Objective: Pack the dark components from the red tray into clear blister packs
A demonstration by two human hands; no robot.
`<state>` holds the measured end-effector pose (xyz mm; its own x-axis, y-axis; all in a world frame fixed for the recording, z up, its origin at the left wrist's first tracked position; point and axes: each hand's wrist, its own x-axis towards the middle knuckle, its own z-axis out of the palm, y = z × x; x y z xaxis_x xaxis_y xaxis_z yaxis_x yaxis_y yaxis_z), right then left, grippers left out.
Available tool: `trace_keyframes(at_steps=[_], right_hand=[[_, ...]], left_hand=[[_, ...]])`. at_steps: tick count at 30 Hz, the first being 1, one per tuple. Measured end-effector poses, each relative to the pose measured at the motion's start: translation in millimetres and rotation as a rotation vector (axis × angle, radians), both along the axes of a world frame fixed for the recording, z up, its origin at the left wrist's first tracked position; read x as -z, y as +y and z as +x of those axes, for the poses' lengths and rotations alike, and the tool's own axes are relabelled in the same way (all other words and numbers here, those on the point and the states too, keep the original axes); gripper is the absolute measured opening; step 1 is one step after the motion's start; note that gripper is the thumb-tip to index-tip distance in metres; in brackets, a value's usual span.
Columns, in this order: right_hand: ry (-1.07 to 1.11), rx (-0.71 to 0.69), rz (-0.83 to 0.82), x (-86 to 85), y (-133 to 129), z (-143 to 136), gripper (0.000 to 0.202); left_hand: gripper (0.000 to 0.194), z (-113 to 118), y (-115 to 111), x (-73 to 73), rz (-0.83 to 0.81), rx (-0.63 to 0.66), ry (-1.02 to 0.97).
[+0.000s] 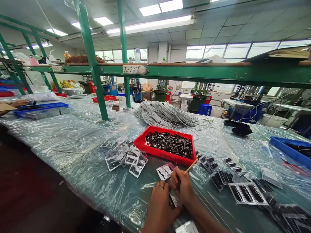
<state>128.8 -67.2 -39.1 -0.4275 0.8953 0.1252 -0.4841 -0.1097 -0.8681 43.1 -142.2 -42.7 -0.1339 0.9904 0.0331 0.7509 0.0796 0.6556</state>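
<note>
Currently, lower centre | right hand (181, 184): fingers clamped on wooden stick (191, 165) | left hand (160, 201): alongside, cannot tell fingers' state

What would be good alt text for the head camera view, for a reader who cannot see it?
Two bare hands, left and right, work at a plastic-covered table, the right holding a thin stick. Beyond them sit a red tray of small dark parts and a coil of grey cable.
</note>
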Motion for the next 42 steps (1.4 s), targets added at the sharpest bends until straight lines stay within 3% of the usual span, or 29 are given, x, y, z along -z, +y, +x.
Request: trace_keyframes(at_steps=[7,11,13,17,20,28,31,35,37,42], right_hand=[[-0.098,-0.018,-0.007,4.1,-5,3,0.056],[-0.252,-0.199,-0.174,-7.3,-12,18,0.049],[-0.206,-0.233,-0.212,-12.7,-9,24,0.049],[0.054,-0.052,-0.162,-14.7,7,27,0.054],[0.087,0.039,-0.097,-9.5,16,22,0.053],[-0.033,0.053,0.01,-0.1,15,12,0.056],[-0.14,0.011,-0.011,-3.4,8,17,0.054],[-0.302,-0.182,-0.093,-11.0,0,29,0.047],[-0.281,-0.224,-0.108,-13.2,3,33,0.047],[-0.028,0.019,-0.05,-11.8,29,36,0.056]], left_hand=[[0.047,1,-4,4.1,0.013,0.004,0.053],[0.044,3,-6,1.9,0.01,-0.023,0.084],[0.043,4,-7,-1.2,-0.023,-0.03,0.115],[0.049,4,-8,-11.0,-0.071,-0.01,0.146],[0.06,7,-5,-14.7,-0.065,-0.004,0.147],[0.036,11,5,5.5,0.092,-0.003,0.087],[0.035,11,4,6.9,0.092,-0.023,0.103],[0.044,13,3,0.8,0.049,-0.033,0.125],[0.045,13,2,-2.8,0.016,-0.03,0.138],[0.047,17,3,-5.9,0.032,-0.04,0.211]])
